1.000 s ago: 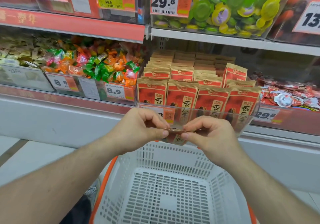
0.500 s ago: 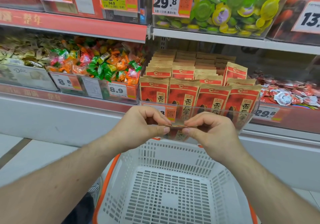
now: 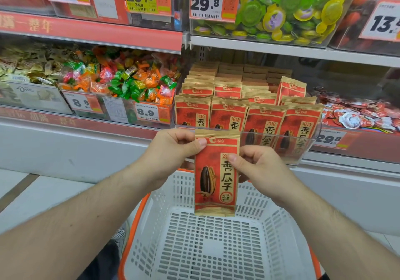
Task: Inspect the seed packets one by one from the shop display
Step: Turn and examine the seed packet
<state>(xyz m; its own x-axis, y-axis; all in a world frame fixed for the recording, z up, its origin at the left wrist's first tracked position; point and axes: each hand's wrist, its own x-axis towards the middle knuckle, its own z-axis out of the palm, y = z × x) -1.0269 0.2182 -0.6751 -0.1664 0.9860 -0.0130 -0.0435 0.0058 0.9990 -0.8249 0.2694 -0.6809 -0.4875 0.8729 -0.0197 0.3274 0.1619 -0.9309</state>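
Now a red and brown paper seed packet (image 3: 215, 171) with a black sunflower seed printed on its front is hanging upright, its face turned to the camera, above a white plastic shopping basket (image 3: 216, 249) with an orange rim. The left hand (image 3: 171, 156) is pinching the packet near its top left corner with the thumb on the front. The right hand (image 3: 259, 167) is pinching the packet's right edge a little lower, also with the thumb on the front. Just behind the hands, rows of the same red and brown packets (image 3: 249, 106) are standing upright in a clear plastic display bin (image 3: 307, 149) on the shelf. To the left of them, bright wrapped candies (image 3: 121, 80) are lying in another bin
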